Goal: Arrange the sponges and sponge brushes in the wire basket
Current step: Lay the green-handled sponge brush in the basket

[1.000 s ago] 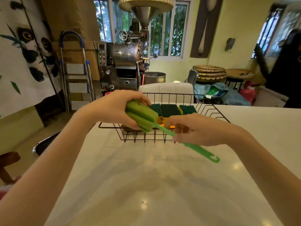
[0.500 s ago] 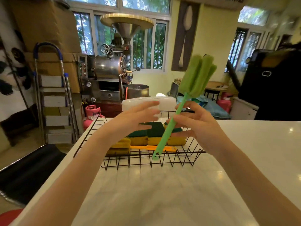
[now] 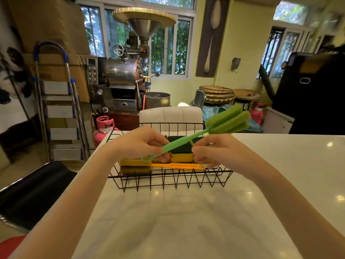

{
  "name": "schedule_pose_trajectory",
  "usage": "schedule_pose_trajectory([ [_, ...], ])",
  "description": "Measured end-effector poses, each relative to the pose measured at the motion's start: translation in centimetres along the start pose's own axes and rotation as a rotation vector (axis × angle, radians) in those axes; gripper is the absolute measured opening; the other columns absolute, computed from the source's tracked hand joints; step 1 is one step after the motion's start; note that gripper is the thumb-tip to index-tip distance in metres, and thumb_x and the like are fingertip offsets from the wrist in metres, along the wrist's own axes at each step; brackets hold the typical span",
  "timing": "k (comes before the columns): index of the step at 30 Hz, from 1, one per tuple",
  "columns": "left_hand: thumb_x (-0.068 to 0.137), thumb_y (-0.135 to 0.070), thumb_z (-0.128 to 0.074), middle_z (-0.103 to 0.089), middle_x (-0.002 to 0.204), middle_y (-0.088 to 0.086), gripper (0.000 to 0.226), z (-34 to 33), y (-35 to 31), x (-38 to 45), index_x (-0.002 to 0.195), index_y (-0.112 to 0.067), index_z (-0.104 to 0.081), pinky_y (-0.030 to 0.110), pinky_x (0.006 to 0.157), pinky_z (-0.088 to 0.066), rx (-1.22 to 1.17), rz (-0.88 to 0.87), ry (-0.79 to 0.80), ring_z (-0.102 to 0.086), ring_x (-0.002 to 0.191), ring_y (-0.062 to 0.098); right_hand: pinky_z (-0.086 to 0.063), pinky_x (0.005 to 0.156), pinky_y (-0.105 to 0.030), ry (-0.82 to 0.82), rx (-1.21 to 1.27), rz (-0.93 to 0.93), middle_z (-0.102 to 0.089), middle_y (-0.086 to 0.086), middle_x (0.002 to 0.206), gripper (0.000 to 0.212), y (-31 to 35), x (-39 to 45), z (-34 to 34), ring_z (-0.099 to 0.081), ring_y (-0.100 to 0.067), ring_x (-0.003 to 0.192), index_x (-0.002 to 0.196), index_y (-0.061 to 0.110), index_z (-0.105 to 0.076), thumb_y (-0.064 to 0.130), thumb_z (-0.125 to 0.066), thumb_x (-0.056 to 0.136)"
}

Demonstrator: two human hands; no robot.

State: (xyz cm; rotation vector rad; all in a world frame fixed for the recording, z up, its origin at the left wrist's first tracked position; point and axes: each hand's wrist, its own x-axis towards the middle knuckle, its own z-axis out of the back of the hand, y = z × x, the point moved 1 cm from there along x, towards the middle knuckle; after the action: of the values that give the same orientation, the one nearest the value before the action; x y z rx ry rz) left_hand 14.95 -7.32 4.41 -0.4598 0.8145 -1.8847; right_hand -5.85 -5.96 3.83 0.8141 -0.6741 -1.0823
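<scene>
Filling the near half of the view, a white glossy counter (image 3: 186,221) is seen, with ceiling lights reflected in it. A black wire basket (image 3: 168,181) is set on its far part, near the far edge, with a white chair back (image 3: 170,115) just behind it. Inside the basket, yellow sponges with dark green scouring tops (image 3: 180,155) are lined up, and a yellow sponge brush (image 3: 149,166) is laid along the near wall, its spongy head at the left and its orange handle stretched to the right.

Above the basket, a green sponge brush (image 3: 226,120) is held in the air, tilted, with its foam head raised to the far right beyond the basket's right end and its handle sloped down to the left, where the hanging loop is seen just over the yellow head. The left hand (image 3: 143,142) is closed around the lower part of the green handle, fingers curled under it. The right hand (image 3: 218,149) is pinched shut beside the handle's middle; whether the handle or something beneath it is gripped cannot be told. Both bare forearms are extended from the near corners.
</scene>
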Motion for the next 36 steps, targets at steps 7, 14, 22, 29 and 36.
schedule_pose_trajectory([
  [7,0.085,-0.014,-0.056,-0.073,0.094,-0.009,0.022,1.6,2.3,-0.3,0.101,-0.025,-0.065,0.011,0.077,-0.047,0.207,0.073,0.069,-0.066,0.088,0.0,-0.033,0.098,-0.016,-0.102,-0.466,0.379,-0.048,0.018,0.122,0.046,0.1,-0.2,3.0,-0.042,-0.001,0.117,0.122,0.035,-0.049,0.016,-0.062,0.082],
  [14,0.085,-0.012,-0.056,-0.07,0.086,-0.014,0.022,0.5,3.4,0.7,0.102,-0.025,-0.061,0.013,0.078,-0.045,0.272,0.106,0.167,-0.068,0.087,0.004,-0.047,0.09,-0.028,0.1,-0.497,0.12,-0.059,0.008,0.106,0.042,-4.6,2.7,2.4,-0.056,-0.015,0.103,0.116,0.028,-0.052,0.016,-0.067,0.08],
  [22,0.082,-0.001,-0.057,-0.058,0.091,-0.017,0.027,-1.1,4.0,1.9,0.089,-0.026,-0.063,0.025,0.088,-0.051,0.357,0.043,0.19,-0.059,0.095,0.007,-0.054,0.082,-0.032,0.143,-0.445,0.096,-0.069,0.004,0.088,0.023,-6.4,4.0,2.2,-0.064,-0.014,0.087,0.079,0.031,-0.064,0.008,-0.068,0.078],
  [29,0.09,-0.021,-0.049,-0.058,0.097,-0.009,0.024,-1.9,3.7,2.2,0.107,-0.017,-0.064,0.021,0.088,-0.037,0.398,0.132,0.208,-0.052,0.088,0.004,-0.046,0.072,-0.013,0.133,-0.396,0.055,-0.068,0.006,0.087,0.019,-6.7,4.2,1.9,-0.063,-0.007,0.086,0.084,0.03,-0.068,0.011,-0.066,0.08],
  [36,0.091,-0.045,-0.033,-0.052,0.104,-0.003,0.047,-2.3,3.5,1.9,0.116,-0.013,-0.058,0.023,0.089,-0.041,0.325,0.331,0.29,-0.05,0.1,0.014,-0.038,0.083,-0.021,0.161,-0.372,-0.058,-0.058,0.013,0.096,0.037,-6.6,4.1,1.7,-0.05,-0.002,0.088,0.093,0.026,-0.071,0.004,-0.041,0.091],
])
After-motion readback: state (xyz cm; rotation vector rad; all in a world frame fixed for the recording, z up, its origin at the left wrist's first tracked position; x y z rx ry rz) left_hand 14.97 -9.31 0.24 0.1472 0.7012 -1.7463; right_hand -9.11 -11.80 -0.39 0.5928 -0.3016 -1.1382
